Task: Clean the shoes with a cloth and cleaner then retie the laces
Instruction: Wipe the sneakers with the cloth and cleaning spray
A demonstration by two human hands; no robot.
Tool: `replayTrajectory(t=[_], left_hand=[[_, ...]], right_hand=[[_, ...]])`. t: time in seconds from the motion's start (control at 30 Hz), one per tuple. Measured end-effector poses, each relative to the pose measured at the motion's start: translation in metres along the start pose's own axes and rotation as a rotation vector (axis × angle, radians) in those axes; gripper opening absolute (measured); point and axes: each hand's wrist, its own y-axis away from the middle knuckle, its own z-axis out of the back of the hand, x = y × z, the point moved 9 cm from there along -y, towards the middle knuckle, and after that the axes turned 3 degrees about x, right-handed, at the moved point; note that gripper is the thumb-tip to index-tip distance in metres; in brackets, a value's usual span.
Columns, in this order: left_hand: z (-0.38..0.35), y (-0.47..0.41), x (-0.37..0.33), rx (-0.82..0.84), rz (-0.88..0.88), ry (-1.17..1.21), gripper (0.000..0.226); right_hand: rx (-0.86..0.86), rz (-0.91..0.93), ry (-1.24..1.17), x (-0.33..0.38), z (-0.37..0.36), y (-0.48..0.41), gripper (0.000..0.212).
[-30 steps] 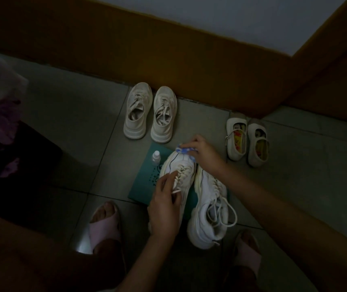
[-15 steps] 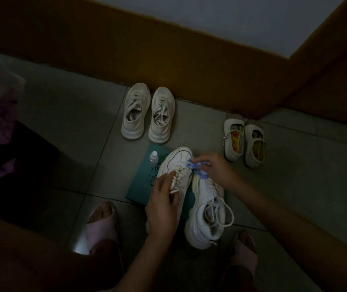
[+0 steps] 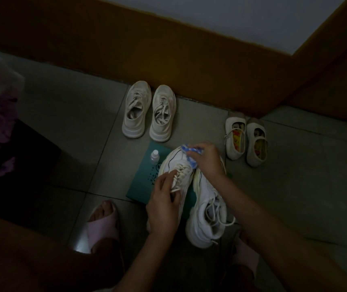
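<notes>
Left hand point(image 3: 164, 207) grips the left sneaker point(image 3: 175, 165) at its laces; right hand point(image 3: 207, 159) pinches a blue-white cloth point(image 3: 189, 151) against its toe; cleaner bottle point(image 3: 154, 157) stands just beside.

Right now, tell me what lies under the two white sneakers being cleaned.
A flat teal board lies under the white sneakers, a small bottle standing on its far left corner. Its printed marking shows only partly; the rest is covered by the shoes.

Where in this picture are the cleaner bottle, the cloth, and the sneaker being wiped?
cleaner bottle point(image 3: 154, 159): head view, on its clear body.
cloth point(image 3: 186, 149): head view, on its exposed blue-and-white corner.
sneaker point(image 3: 173, 160): head view, on its white toe cap.
</notes>
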Motion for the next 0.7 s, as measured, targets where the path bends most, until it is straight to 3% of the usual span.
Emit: replayTrajectory(t=[0.2, 0.4, 0.47, 0.57, 0.7], left_hand=[[0.0, -0.001, -0.001, -0.002, -0.019, 0.017, 0.055], [0.001, 0.0, 0.0, 0.003, -0.005, 0.02, 0.054], [0.0, 0.0, 0.0, 0.004, -0.011, 0.024, 0.054], [0.0, 0.0, 0.001, 0.002, -0.007, 0.021, 0.054], [0.001, 0.0, 0.001, -0.005, -0.006, 0.011, 0.054]], right_hand=[[0.012, 0.04, 0.047, -0.01, -0.001, 0.014, 0.016], [0.059, -0.066, -0.042, -0.025, 0.013, 0.024, 0.011], [0.012, -0.097, -0.121, -0.018, 0.023, 0.018, 0.002], [-0.108, -0.078, -0.161, 0.002, 0.033, -0.003, 0.008], [0.011, -0.073, -0.056, 0.018, 0.002, -0.027, 0.011]])
